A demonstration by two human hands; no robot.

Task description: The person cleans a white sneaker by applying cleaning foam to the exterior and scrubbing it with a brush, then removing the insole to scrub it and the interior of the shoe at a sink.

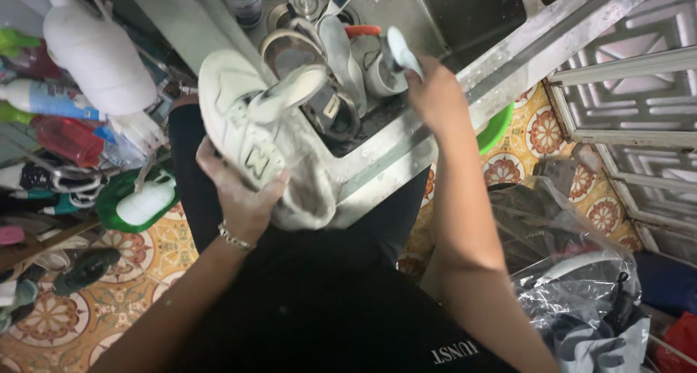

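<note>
Sneaker (243, 130), white and soaked, is sitting in your left hand (243, 199) at about nine o'clock from the steel sink (396, 152), its toe pointing up toward eleven and its heel dripping over the sink's front rim. Your left fingers are curling around the sole and side, thumb pressing the upper, so you are gripping it firmly from below. Your right hand (435, 90) is reaching over the basin at about one o'clock from the shoe, fingers closing around the handle of a pale blue brush (401, 50); I cannot tell how tightly. Inside the basin, a second shoe (319, 90) and other footwear are lying packed together at twelve o'clock from the sneaker. A white jug (94, 54) and bottles are crowding the shelf at ten o'clock, and a clear plastic bag (573, 271) is slumping at four o'clock. Judging from this, the wet shoe is hanging partly outside the rim, so a slippery grip could be letting it drop onto the tiled floor (123, 271), and water running off it could be making those tiles slick underfoot.
</note>
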